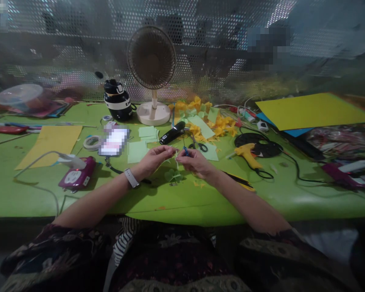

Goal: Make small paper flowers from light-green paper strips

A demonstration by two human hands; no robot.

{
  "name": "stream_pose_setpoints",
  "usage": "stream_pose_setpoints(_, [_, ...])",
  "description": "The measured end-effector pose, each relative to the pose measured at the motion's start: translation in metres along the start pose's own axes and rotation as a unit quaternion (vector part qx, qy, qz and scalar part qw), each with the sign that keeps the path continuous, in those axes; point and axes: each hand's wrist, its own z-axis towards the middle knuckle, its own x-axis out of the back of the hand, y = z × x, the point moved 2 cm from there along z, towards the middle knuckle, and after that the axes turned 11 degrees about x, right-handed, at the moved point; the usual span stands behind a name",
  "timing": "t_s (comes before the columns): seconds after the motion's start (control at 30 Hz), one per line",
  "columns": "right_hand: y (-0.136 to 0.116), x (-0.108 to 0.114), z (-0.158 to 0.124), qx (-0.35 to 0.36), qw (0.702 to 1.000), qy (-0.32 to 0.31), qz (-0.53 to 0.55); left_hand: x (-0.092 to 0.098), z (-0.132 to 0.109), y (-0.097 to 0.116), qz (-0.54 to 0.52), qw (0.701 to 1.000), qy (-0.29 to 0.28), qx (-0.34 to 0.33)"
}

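Note:
My left hand [158, 159] is closed in a pinch, its fingertips meeting a small pale strip [177, 158] between the two hands. What the strip is made of is too small to tell. Close beside it, my right hand [197, 163] pinches a slim tool with a blue handle [185, 151], a thin dark shaft pointing up from it. Below my fingers a light green paper leaf shape [173, 175] lies on the table. Scissors [198, 145] and a black stapler [172, 132] are just beyond my hands.
Green paper squares [136, 151], yellow paper flowers [225, 123] and a fan [153, 113] stand behind. Left are a phone [114, 142], tape [92, 142], a bottle [118, 101] and a purple power box [77, 174]. Right are a yellow glue gun [248, 155] and a cutter knife [239, 181].

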Motion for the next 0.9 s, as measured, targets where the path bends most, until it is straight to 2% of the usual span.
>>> stream_pose_setpoints(0.2, [-0.001,0.004,0.004,0.055,0.992,0.112,0.006,-0.003,-0.005,0.003,-0.016,0.998,0.060,0.021])
stream_pose_setpoints(0.37, [-0.002,0.007,0.003,0.086,0.981,0.170,-0.032,-0.013,-0.011,0.003,0.043,0.999,0.008,0.031])
stream_pose_setpoints(0.63, [0.005,0.008,0.005,0.116,0.972,0.195,-0.057,-0.015,-0.010,-0.001,0.037,0.999,0.015,0.035])
stream_pose_setpoints(0.8, [0.002,0.006,0.002,0.135,0.971,0.173,-0.095,-0.015,-0.010,-0.001,0.028,0.999,0.033,0.024])
stream_pose_setpoints(0.9, [-0.001,0.007,0.000,0.126,0.973,0.132,-0.137,-0.010,-0.008,0.003,0.029,0.998,0.050,0.010])
